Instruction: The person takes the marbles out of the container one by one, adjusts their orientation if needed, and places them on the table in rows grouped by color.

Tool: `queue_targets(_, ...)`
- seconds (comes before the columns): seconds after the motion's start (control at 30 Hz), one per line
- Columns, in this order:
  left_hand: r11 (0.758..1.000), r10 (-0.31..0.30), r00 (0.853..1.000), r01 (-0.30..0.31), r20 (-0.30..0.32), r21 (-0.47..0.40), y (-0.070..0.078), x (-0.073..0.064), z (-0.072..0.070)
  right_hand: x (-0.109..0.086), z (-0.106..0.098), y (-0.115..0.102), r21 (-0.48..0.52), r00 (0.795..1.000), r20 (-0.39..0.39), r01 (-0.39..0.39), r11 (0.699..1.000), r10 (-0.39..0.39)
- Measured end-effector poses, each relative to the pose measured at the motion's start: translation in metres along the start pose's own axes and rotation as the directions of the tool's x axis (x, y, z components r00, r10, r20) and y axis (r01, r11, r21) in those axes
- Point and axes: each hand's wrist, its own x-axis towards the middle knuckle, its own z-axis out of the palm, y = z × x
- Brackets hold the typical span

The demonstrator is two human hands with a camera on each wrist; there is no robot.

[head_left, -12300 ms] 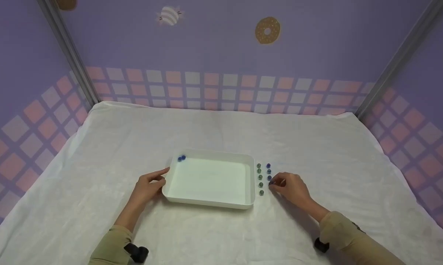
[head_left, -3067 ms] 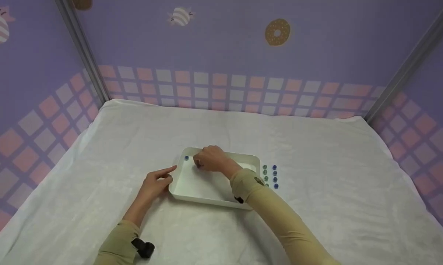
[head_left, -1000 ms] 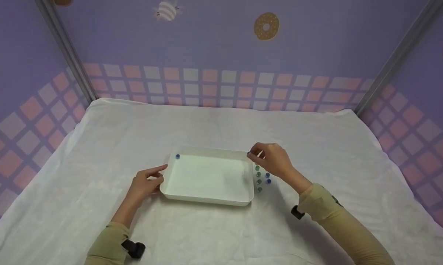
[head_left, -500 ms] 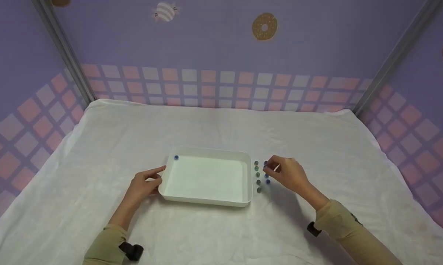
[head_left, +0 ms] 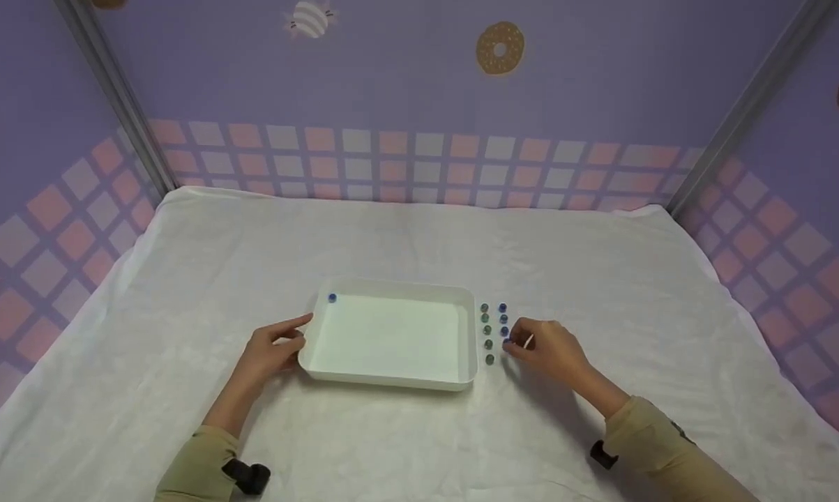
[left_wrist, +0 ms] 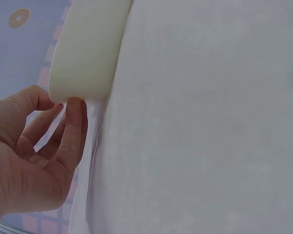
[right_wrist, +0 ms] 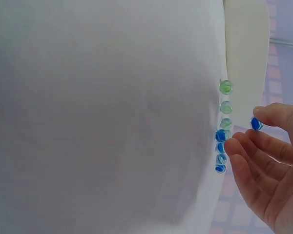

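A shallow white tray stands on the white cloth, with one blue marble in its far left corner. My left hand rests its fingertips against the outside of the tray's left end; the left wrist view shows them at the end wall. My right hand pinches a blue marble between thumb and index finger, at the near end of a row of several blue marbles. Beside that row, nearer the tray, runs a row of several green marbles.
White cloth covers the table. Purple walls with a pink and white checked band enclose the back and both sides. The green row lies close to the tray's right wall.
One of the two marbles in the tray's corner has been taken out. My right hand has carried it right, then toward me along the blue row. The left hand stays at the tray.
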Motion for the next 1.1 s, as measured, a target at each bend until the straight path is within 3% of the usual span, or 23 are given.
queue_targets(0.4, 1.000, -0.015, 1.000, 0.015, -0.009, 0.012, 0.000, 0.002, 0.000, -0.007, 0.007, 0.000, 0.007, 0.995, 0.055, -0.089, 0.996, 0.089)
queue_targets(1.1, 1.000, -0.011, 1.000, 0.011, -0.018, 0.015, 0.000, 0.000, 0.002, -0.009, 0.011, 0.002, -0.047, 0.996, 0.054, -0.075, 0.996, 0.078)
